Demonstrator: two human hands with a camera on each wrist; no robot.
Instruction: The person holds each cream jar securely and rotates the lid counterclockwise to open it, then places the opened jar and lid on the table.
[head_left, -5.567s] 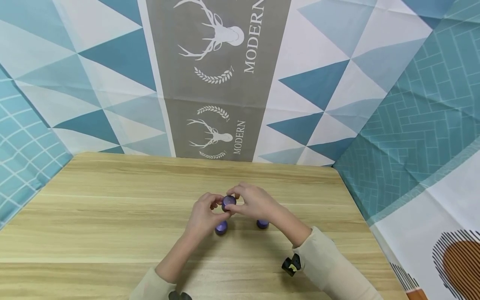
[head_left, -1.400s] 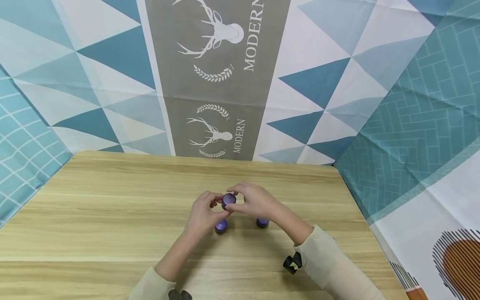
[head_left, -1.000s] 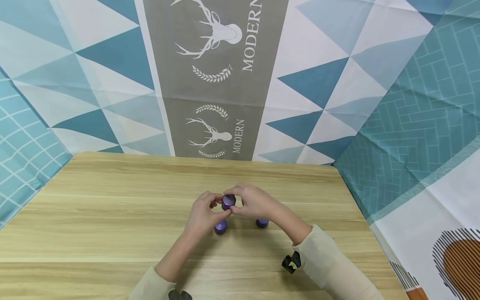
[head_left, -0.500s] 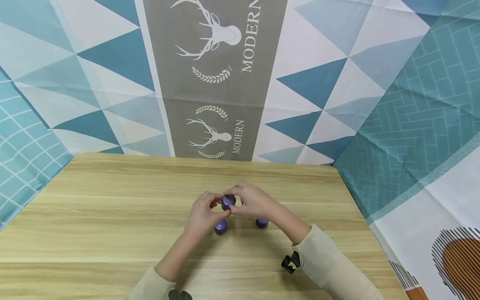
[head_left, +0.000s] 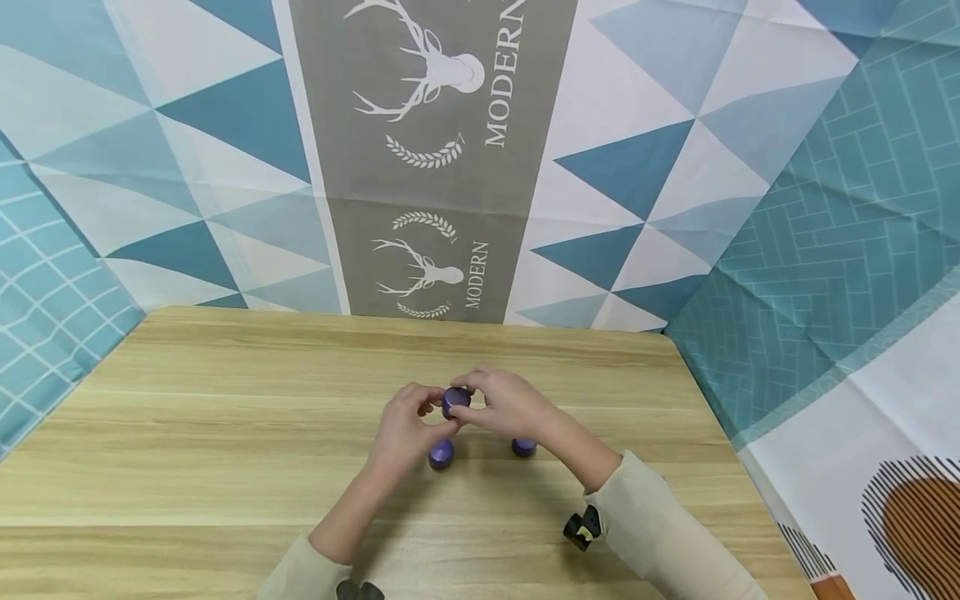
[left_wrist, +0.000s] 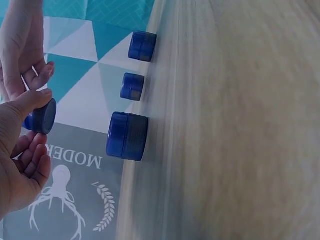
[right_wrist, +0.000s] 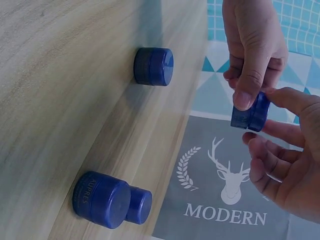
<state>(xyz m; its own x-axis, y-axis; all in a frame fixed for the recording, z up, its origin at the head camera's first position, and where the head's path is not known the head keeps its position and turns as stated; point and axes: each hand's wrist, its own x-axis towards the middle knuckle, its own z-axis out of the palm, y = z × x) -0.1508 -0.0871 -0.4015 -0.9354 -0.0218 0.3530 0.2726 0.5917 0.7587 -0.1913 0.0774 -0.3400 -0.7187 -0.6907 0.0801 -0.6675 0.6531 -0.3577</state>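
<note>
Both hands hold a small blue-purple cosmetic jar (head_left: pixel 456 402) above the table. The left hand (head_left: pixel 402 429) pinches its body between thumb and fingers. The right hand (head_left: pixel 510 406) grips the lid (right_wrist: pixel 260 111) from the other side, its thumb and fingertips at the rim. A seam shows between lid and body in the right wrist view. Below the hands, one similar jar (head_left: pixel 441 454) stands on the table, and another jar (head_left: pixel 524 447) is partly covered by the right forearm. The left wrist view also shows a smaller jar (left_wrist: pixel 132 86) between two larger ones.
The wooden table (head_left: pixel 225 467) reaches back to a cloth backdrop (head_left: pixel 420 175) with triangles and deer heads. Patterned cloth also hangs at the left and right sides. Black devices (head_left: pixel 582 528) are strapped near both cuffs.
The right thumb and fingers have shifted back and forth slightly around the jar's rim. The held jar stays in nearly the same place, and the left hand has barely moved.
</note>
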